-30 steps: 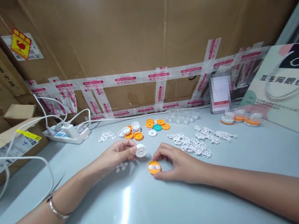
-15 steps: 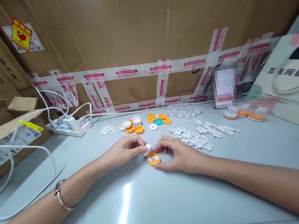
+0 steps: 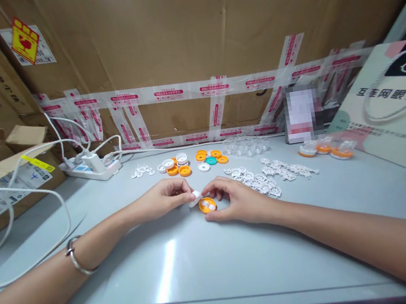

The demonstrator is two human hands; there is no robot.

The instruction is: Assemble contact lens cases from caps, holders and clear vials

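Observation:
Between the thumb and fingers of my left hand [image 3: 173, 194] is a white round plastic piece [image 3: 195, 199], tilted up on edge. Just to its right lies an orange round plastic dish [image 3: 209, 212], with small white parts inside it. My right hand [image 3: 229, 199] curves around this dish, thumb at its near rim and fingertips at its far side. The two hands are close together over the table. My left palm is turned away and cannot be seen.
Behind my hands lie orange and white round parts [image 3: 184, 170], a teal disc [image 3: 211, 161], clear domes [image 3: 246, 146] and white gear-like pieces [image 3: 257, 184]. Assembled domed pieces [image 3: 341, 152] sit by a paper bag [image 3: 383, 130]. A power strip [image 3: 93, 171] and cables are left.
The white piece in my left hand has turned, now showing more of its round side. My right hand stays at the orange dish. The whole view has shifted slightly.

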